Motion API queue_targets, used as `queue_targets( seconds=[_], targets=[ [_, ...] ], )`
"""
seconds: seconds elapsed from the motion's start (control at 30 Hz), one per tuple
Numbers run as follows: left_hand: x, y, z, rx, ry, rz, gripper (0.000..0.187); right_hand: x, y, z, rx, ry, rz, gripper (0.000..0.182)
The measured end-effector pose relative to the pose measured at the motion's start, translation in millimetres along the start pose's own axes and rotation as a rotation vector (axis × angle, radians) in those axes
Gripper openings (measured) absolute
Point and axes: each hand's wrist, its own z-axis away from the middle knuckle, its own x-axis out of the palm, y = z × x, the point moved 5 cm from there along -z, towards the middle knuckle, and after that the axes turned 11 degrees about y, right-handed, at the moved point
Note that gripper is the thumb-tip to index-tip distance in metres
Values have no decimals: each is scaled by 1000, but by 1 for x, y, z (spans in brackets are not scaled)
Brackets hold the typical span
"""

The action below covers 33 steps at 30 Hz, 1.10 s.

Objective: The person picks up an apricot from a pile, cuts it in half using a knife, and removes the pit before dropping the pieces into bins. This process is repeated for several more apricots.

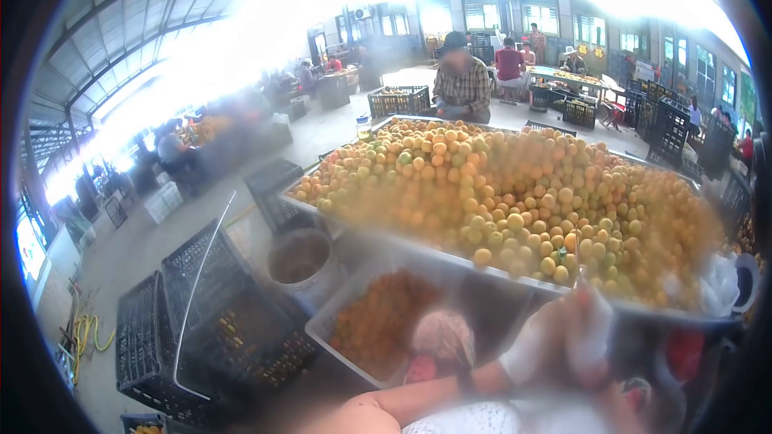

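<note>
My left hand [535, 344], in a white glove with a dark band at the wrist, is closed at the near edge of the fruit table. Against it is my right hand [591, 329], also white-gloved and closed, its fingers blurred. A thin upright sliver [577, 261] rises from between the fingertips, with a small red spot at its base; I cannot make out what it is. Just beyond the hands lies a large heap of round orange-yellow and greenish fruit [515, 221] on a wide table with a pale raised rim [386, 243].
Left of my hands are a grey tub [330, 323] of small orange-brown pieces, a bucket [299, 261] and black crates [145, 345]. A clear plastic bag [720, 283] lies at the right corner. A person [464, 84] in a checked shirt sits across the heap.
</note>
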Motion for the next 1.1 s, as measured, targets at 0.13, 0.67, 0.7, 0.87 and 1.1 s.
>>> queue_targets(
  seconds=[0.13, 0.67, 0.7, 0.87, 1.1],
  targets=[
    [10, 5, 4, -105, 130, 137, 42, -3, -19, -6, -31, -34, 21, 7],
    [-18, 4, -7, -127, 77, -82, 41, -4, 39, 2, 72, 138, -263, 15],
    [-26, 3, -12, -62, 50, -272, 42, 7, 44, 5, 599, 82, -772, 17],
    [-21, 12, -12, -21, 59, -307, 41, 2, 40, -3, 505, 34, -564, 22],
    [-28, 12, -17, 213, 33, -739, 44, -11, 27, 3, 381, -79, -265, 17]
  ],
)
